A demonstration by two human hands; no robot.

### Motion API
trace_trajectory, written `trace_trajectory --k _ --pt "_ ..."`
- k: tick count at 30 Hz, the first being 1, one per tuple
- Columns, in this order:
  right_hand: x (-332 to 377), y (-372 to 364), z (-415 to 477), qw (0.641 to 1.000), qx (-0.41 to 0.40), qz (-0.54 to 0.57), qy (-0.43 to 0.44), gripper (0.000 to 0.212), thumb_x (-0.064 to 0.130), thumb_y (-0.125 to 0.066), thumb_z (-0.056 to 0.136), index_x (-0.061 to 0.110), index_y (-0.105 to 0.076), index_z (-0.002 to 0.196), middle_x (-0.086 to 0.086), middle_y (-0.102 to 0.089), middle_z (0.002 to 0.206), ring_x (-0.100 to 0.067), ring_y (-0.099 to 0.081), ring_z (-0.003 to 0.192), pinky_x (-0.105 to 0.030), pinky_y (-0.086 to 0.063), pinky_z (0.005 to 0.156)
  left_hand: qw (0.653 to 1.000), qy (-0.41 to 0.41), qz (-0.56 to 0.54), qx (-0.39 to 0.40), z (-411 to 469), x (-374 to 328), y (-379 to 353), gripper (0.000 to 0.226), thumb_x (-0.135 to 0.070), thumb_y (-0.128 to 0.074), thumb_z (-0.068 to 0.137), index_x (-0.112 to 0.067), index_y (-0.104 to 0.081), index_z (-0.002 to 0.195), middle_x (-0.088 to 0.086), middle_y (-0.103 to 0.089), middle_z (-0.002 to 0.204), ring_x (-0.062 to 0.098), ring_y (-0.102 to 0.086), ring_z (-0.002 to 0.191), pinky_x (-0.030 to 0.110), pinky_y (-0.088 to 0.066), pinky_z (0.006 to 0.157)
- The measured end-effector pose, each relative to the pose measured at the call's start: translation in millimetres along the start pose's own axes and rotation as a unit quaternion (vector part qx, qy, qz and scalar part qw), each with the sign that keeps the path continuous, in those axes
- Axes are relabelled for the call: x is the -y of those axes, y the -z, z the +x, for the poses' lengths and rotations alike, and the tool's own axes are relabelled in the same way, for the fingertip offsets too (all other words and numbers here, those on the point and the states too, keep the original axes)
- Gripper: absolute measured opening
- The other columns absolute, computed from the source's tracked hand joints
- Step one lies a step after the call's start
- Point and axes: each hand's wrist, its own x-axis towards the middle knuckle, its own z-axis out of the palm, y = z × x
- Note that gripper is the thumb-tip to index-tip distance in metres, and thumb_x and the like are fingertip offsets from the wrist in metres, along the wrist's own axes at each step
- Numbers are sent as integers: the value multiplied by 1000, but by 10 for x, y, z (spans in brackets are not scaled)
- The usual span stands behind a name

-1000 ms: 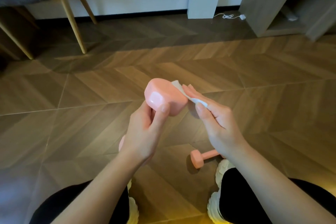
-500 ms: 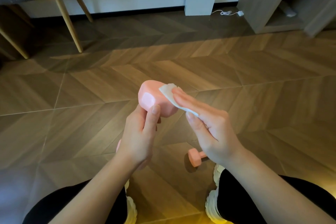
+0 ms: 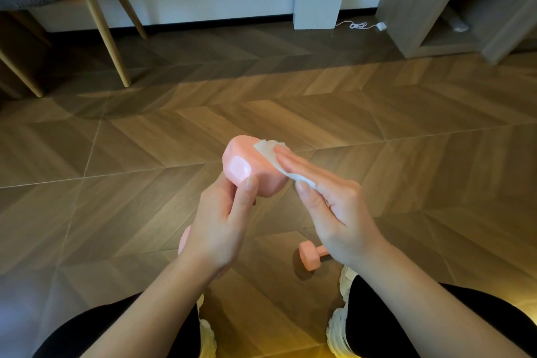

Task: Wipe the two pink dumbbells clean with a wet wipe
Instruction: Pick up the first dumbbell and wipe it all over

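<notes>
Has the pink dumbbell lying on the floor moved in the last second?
No. The floor dumbbell keeps its place on the wood floor, beside the white shoe; only the camera shifted.

Held dumbbell (image 3: 239, 169) and lying dumbbell (image 3: 309, 256) are pink, wipe (image 3: 268, 151) white, floor (image 3: 145, 154) brown chevron, shoes (image 3: 337, 332) seemingly cream.
</notes>
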Motion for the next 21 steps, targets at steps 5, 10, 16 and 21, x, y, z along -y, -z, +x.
trace_trajectory --k 5,10,16,21 --pt "-23 7 -9 1000 -6 -2 -6 36 11 -43 103 -1 -54 135 -7 -56 142 -15 -48 137 -38 -43 111 1000 -28 10 7 3 32 -6 56 -86 -28 84 -36 -54 77 -13 -54 65 6 -48 59 39 -41 55" --pt "-24 21 0 999 -5 6 -32 35 11 -44 104 -1 -56 134 -5 -56 141 -12 -49 136 -35 -42 111 999 -46 7 16 -4 68 -24 55 -82 -30 88 -33 -52 74 -12 -49 62 8 -46 58 36 -38 54" --pt "-27 52 10 998 9 24 -56 36 14 -44 103 0 -58 133 -4 -58 140 -11 -49 135 -34 -41 112 997 -61 44 25 -20 59 -8 53 -82 -29 88 -36 -52 75 -17 -54 64 7 -50 58 16 -35 51" --pt "-38 71 24 994 19 52 -95 35 14 -45 102 3 -59 132 0 -57 141 -7 -48 135 -31 -39 113 994 -74 72 33 -36 32 0 56 -84 -25 86 -35 -46 71 -22 -56 67 4 -51 60 14 -35 52"
